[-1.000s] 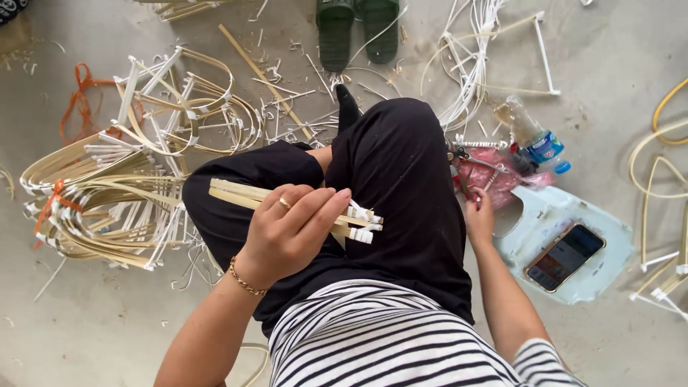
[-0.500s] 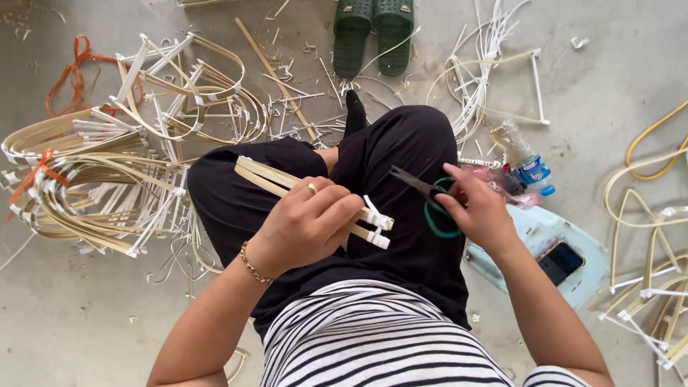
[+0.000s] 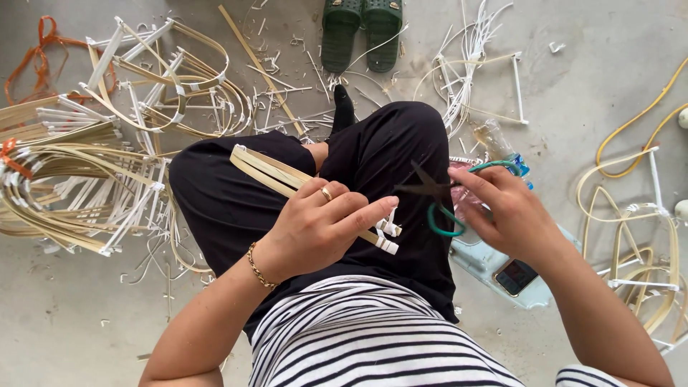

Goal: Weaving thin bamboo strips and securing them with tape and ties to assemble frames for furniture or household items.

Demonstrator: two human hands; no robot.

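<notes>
The left hand (image 3: pixel 322 226) was clamped round a bundle of bamboo strips (image 3: pixel 276 172) above the lap; the right hand (image 3: pixel 505 208) pinched green-handled scissors (image 3: pixel 437 195), blades apparently parted; bent strip frames (image 3: pixel 79 168) lay on the floor (image 3: pixel 588 79).

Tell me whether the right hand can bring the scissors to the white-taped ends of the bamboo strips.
Probably yes. The right hand holds the scissors with the blades pointing toward the taped ends of the bamboo strips, which the left hand holds over the lap. Nothing lies between them.
</notes>
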